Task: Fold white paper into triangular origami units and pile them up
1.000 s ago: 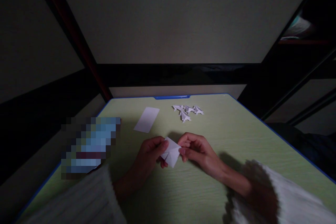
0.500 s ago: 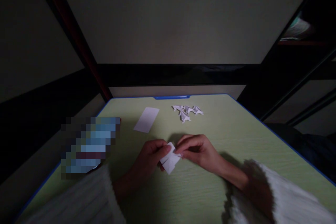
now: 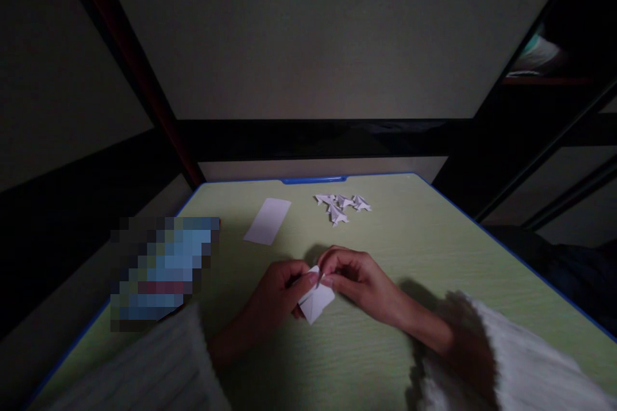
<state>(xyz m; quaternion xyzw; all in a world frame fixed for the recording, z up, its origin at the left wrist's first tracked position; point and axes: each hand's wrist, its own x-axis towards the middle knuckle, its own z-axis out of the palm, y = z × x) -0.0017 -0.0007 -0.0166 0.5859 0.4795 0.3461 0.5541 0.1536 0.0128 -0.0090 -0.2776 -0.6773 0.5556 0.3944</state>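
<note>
A small piece of folded white paper (image 3: 313, 307) is held just above the table between both hands, one corner pointing toward me. My left hand (image 3: 282, 286) grips its left side, thumb on top and fingers underneath. At the upper right, my right hand (image 3: 354, 273) pinches a flap of the paper between thumb and fingers. Beyond the hands lie several folded paper figures (image 3: 338, 214), close together, shaped like frogs. To their left is a flat white sheet of paper (image 3: 268, 221).
The light green table (image 3: 409, 225) has a blue rim and a blue pen-like bar (image 3: 313, 180) at its far edge. A blurred-out bluish object (image 3: 168, 270) lies at the left. A pale panel (image 3: 308, 38) rises behind the table.
The right hand has shifted slightly left along the paper and now pinches a flap near the left thumb. The paper has turned a little.
</note>
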